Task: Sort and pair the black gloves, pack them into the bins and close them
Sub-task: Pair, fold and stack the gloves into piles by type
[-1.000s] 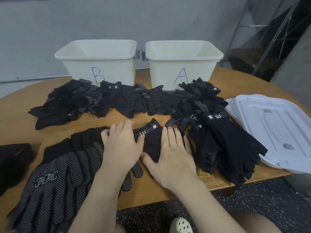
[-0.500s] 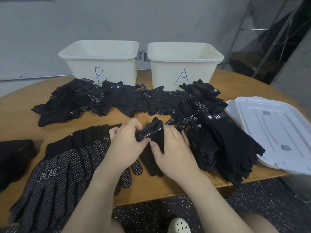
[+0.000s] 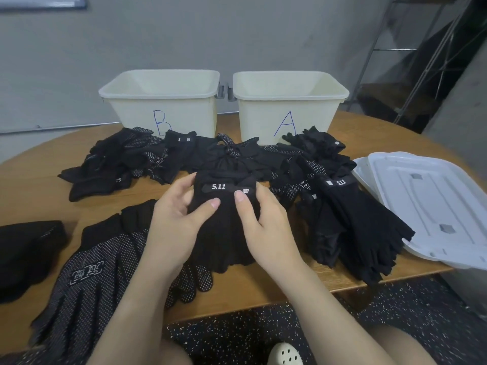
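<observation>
My left hand (image 3: 175,219) and my right hand (image 3: 263,222) both grip a black fingerless glove (image 3: 226,227) with a "5.11" cuff label, held up above the table's middle. A stack of dotted black gloves (image 3: 87,270) lies at the front left. A stack of plain fingerless gloves (image 3: 361,227) lies to the right. An unsorted heap of black gloves (image 3: 163,156) runs across the table in front of two cream bins, bin B (image 3: 168,106) on the left and bin A (image 3: 290,106) on the right. Both bins stand open.
Two white lids (image 3: 427,201) are stacked at the table's right edge. Another black bundle (image 3: 26,248) lies at the far left edge. The round wooden table (image 3: 34,185) ends close to my body. A metal rack (image 3: 421,61) stands behind on the right.
The glove lay flat under both hands; now both hands have lifted it off the table and turned its cuff label toward me.
</observation>
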Demonstrator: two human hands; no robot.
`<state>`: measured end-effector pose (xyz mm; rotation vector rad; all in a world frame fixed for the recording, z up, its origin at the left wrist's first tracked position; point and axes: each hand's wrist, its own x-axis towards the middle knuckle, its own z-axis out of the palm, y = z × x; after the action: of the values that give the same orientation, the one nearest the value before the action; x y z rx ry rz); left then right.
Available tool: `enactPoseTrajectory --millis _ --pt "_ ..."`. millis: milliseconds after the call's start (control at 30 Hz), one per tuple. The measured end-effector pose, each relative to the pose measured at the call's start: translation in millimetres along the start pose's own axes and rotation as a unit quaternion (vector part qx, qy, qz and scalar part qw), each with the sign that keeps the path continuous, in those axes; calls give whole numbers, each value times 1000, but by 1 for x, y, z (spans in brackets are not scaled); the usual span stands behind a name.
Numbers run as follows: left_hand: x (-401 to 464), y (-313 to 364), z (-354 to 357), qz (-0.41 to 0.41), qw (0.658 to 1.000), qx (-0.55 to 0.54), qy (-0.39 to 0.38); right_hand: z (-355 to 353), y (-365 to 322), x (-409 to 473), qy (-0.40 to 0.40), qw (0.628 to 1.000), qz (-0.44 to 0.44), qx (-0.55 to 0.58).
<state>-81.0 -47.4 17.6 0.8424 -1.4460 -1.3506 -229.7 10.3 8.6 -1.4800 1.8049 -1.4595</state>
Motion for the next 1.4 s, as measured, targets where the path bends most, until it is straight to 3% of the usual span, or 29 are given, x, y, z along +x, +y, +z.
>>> enactPoseTrajectory --millis 167,300,367,600,667,767,967,1200,1300,1400 --pt "-17 10 3 -32 997 -64 -23 -3 -12 -3 20 997 17 71" --pt "-36 9 23 -131 986 -103 26 -16 -28 -8 43 990 14 131" --pt "-48 5 36 -140 984 -106 40 -28 -38 -12 45 990 -2 130" --pt "-64 14 63 -61 997 -18 48 -105 -58 -29 -41 998 -34 -16" --pt "-70 20 72 -60 997 -7 49 -127 -61 -38 -93 996 0 0" --pt "-79 33 92 -36 998 42 9 -149 -67 -52 -141 982 43 114" --pt "-100 62 123 137 959 241 63 -174 -80 -65 -64 990 43 115" --pt "-116 89 138 88 993 63 -42 -180 -92 -69 -76 997 12 11" --pt "-108 90 136 70 997 24 -28 -181 -93 -66 -101 992 21 69" --pt "-101 86 132 72 997 -3 -13 -181 -85 -64 -40 996 -25 73"
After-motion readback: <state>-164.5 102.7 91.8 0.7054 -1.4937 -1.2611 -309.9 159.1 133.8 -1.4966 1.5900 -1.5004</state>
